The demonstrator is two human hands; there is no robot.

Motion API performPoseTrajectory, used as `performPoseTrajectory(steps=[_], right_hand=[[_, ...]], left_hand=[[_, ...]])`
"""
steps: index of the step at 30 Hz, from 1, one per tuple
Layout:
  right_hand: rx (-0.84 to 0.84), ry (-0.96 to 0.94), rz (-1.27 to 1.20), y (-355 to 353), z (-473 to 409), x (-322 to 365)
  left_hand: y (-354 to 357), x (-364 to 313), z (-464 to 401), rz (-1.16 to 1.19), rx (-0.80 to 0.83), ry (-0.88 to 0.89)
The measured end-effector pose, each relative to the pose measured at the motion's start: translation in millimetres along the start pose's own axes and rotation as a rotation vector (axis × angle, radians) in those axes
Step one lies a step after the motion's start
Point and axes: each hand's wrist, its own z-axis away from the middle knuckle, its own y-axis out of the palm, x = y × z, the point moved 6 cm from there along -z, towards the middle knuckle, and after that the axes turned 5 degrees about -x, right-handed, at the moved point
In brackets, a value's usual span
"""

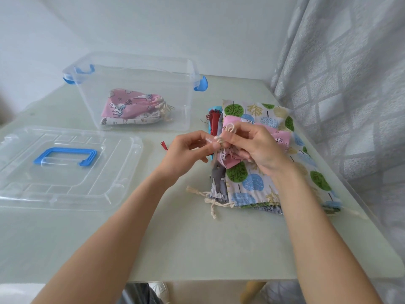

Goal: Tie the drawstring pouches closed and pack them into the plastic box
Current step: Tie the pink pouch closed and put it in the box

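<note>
Pale green table against a white wall, grey patterned curtain (341, 88) on the right.

At centre frame, the left hand (186, 152) and right hand (258, 148) each pinch the cream drawstring (221, 137) of a pink pouch (278, 137) over the pouch pile (263, 185). The clear plastic box (135, 88), upper left, holds tied pouches (131, 108); its lid (65, 167) lies at left on the table (197, 244).
</note>
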Motion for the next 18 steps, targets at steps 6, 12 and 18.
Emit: performPoseTrajectory(steps=[6, 12, 18], right_hand=[[0.106, 0.041, -0.237, -0.4, 0.7, -11.8], [0.036, -0.028, -0.131, -4.1, 4.0, -3.2], [-0.152, -0.232, 0.227, -6.7, 6.9, 9.2]], left_hand=[[6.1, -1.1, -0.6, -0.061, 0.031, 0.034], [10.2, -6.6, 2.9, 0.021, 0.036, 0.028], [9.1, -4.7, 3.5, -0.123, -0.007, 0.046]])
